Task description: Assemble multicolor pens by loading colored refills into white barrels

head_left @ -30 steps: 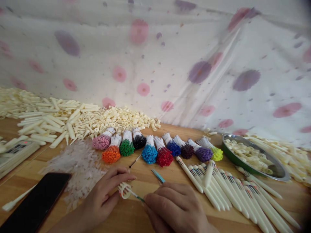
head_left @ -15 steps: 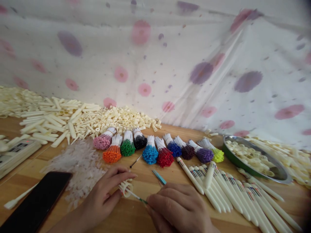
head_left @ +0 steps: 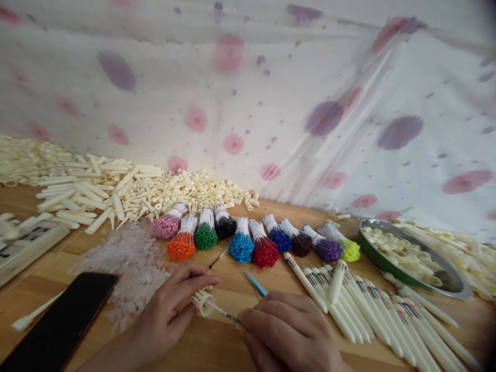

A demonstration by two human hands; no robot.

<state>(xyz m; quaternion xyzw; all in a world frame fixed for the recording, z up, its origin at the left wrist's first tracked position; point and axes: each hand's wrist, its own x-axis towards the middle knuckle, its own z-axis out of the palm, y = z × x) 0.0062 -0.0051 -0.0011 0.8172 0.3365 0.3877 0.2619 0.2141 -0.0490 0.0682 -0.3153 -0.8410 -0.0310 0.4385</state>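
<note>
Between the thumb and fingers of my left hand [head_left: 166, 305] is a cream slotted plastic pen part [head_left: 203, 304], its round opening turned to the right. My right hand [head_left: 289, 328] pinches a thin white pen refill [head_left: 221, 311] by its green end. The refill's white tip meets the opening of the slotted part; how deep it sits I cannot tell. A flat light-blue pointed tool [head_left: 256, 284] sticks out beyond my right knuckles; whether the hand holds it is hidden. One black-ended refill [head_left: 218, 258] lies on the table just past my left fingertips.
Bundled refills of several colours, such as red [head_left: 265, 250] and orange [head_left: 181, 245], stand in a row. Multicolour pens [head_left: 358, 305] lie at right, before a green-sided metal bowl [head_left: 459, 287]. At left are a phone [head_left: 62, 320], clear plastic bits [head_left: 127, 263] and cream pen parts [head_left: 194, 188].
The view has shifted slightly, so everything sits a little further right. Both hands keep nearly the same pose, with the refill still at the slotted part's opening.
</note>
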